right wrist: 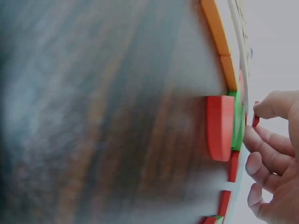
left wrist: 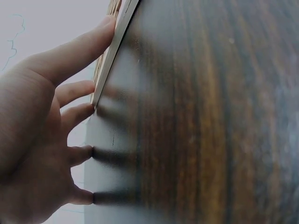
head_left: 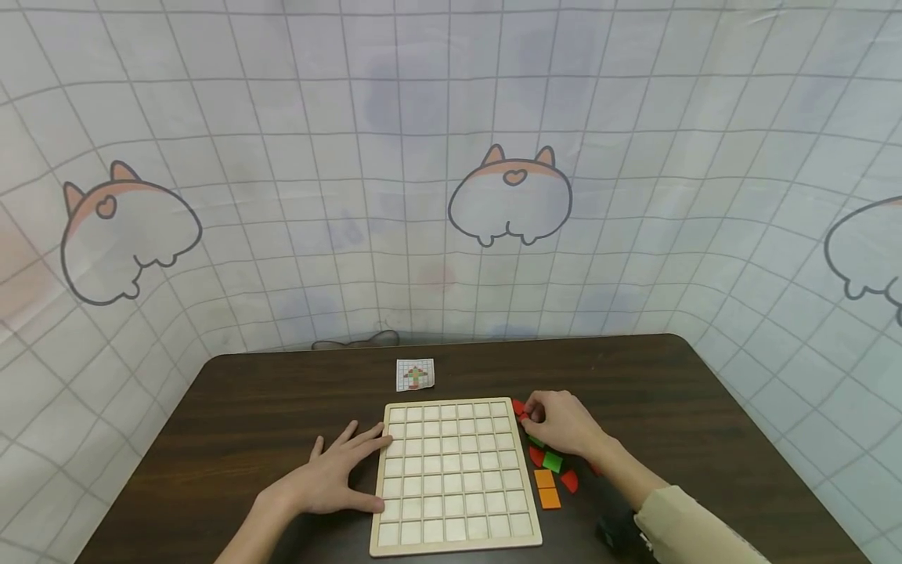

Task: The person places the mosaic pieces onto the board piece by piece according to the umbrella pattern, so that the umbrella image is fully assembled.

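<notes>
A pale wooden board (head_left: 449, 446) divided into square cells lies on the dark table. My left hand (head_left: 331, 475) is spread beside its left edge, thumb and some fingertips touching the frame; the left wrist view shows the other fingertips resting on the table. Off the board's upper right edge, my right hand (head_left: 566, 425) pinches a small red piece (right wrist: 256, 115) between thumb and finger. Under and around that hand lie loose pieces: a green square (head_left: 553, 462), a red quarter-round piece (head_left: 569, 481) and other red ones. Two orange squares (head_left: 549, 497) sit nearer me. The held piece's full shape is hidden.
A small paper card (head_left: 415, 375) with a coloured grid pattern lies beyond the board. A black object (head_left: 615, 533) is near my right forearm. Grid-patterned cloth (head_left: 352, 235) hangs around the table (head_left: 705, 439), with a dark cable (head_left: 355, 342) at the back edge.
</notes>
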Demonstrator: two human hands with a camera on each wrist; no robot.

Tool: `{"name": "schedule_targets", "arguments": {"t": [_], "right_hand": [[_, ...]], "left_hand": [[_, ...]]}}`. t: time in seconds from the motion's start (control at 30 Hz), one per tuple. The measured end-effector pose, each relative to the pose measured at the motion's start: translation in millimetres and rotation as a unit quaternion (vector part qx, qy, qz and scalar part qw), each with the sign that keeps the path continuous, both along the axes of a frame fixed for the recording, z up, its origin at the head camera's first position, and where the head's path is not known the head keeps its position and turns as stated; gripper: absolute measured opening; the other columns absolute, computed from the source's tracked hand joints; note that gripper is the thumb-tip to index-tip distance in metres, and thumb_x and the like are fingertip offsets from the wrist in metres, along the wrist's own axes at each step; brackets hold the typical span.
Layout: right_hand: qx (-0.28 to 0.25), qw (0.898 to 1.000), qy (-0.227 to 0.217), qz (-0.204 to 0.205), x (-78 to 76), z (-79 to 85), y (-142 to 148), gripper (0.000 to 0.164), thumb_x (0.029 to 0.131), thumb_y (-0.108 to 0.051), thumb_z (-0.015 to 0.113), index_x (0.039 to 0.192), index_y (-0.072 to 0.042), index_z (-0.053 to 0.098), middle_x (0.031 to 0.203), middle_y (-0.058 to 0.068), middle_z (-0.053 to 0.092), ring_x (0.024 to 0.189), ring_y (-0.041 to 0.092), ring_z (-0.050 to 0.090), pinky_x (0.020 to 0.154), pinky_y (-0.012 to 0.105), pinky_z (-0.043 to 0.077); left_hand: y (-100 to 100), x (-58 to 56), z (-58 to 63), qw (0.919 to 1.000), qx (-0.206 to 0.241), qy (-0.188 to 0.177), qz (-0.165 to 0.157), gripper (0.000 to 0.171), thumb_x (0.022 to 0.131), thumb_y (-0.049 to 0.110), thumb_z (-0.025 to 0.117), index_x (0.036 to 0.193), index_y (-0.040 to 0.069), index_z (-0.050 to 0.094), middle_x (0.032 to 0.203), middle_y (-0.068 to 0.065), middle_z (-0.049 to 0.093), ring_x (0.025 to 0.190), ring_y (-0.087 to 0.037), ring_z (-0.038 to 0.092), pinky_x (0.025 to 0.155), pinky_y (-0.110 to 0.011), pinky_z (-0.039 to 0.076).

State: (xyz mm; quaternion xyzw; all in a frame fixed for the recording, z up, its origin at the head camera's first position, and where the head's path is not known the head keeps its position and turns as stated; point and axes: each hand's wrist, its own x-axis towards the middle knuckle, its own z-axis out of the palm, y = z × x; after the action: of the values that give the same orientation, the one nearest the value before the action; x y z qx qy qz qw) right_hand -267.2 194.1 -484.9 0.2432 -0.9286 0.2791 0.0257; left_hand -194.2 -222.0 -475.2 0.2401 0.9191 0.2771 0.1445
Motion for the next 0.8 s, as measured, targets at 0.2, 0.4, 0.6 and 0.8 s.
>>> {"name": "schedule_targets", "arguments": {"t": [0.2, 0.4, 0.6, 0.8], "right_hand": [[-0.022, 0.999, -0.01, 0.027, 1.9, 6.2, -6.0, 0.009, 0.092, -0.013, 0.073, 0.097, -0.006, 0.071, 0.076, -0.012, 0.063, 0.062, 0.002, 0.055, 0.061, 0.025, 0.05], [-0.036, 0.998, -0.024, 0.044, 4.9, 8.5, -15.4, 0.009, 0.092, -0.012, 0.074, 0.099, -0.007, 0.071, 0.079, -0.012, 0.065, 0.066, 0.003, 0.059, 0.064, 0.026, 0.052], [-0.048, 0.997, -0.028, 0.056, 3.7, 10.4, -28.7, 0.009, 0.09, -0.009, 0.075, 0.098, -0.006, 0.072, 0.08, -0.009, 0.066, 0.069, 0.005, 0.06, 0.065, 0.027, 0.054], [-0.045, 0.996, -0.025, 0.069, 3.9, 11.2, -42.6, 0.009, 0.09, -0.01, 0.075, 0.098, -0.005, 0.072, 0.08, -0.008, 0.066, 0.067, 0.005, 0.059, 0.063, 0.026, 0.052]], "left_hand": [[0.6, -1.0, -1.3, 1.0, -0.002, -0.001, 0.002, 0.094, 0.082, 0.063, 0.078, 0.159, 0.021, 0.042, 0.169, -0.007, 0.021, 0.153, -0.048, 0.002, 0.099, -0.087, -0.007], [3.3, -2.2, -1.1, 1.0, -0.006, -0.004, 0.0, 0.095, 0.082, 0.062, 0.078, 0.159, 0.021, 0.041, 0.169, -0.008, 0.022, 0.153, -0.049, 0.001, 0.098, -0.087, -0.008], [4.1, -0.5, 3.3, 1.0, -0.004, -0.007, 0.003, 0.095, 0.083, 0.06, 0.079, 0.159, 0.019, 0.041, 0.169, -0.01, 0.021, 0.152, -0.05, 0.0, 0.098, -0.087, -0.009], [5.0, -1.0, 4.8, 0.9999, -0.005, -0.012, 0.007, 0.095, 0.082, 0.059, 0.08, 0.159, 0.019, 0.042, 0.169, -0.009, 0.021, 0.153, -0.049, 0.0, 0.099, -0.086, -0.009]]}}
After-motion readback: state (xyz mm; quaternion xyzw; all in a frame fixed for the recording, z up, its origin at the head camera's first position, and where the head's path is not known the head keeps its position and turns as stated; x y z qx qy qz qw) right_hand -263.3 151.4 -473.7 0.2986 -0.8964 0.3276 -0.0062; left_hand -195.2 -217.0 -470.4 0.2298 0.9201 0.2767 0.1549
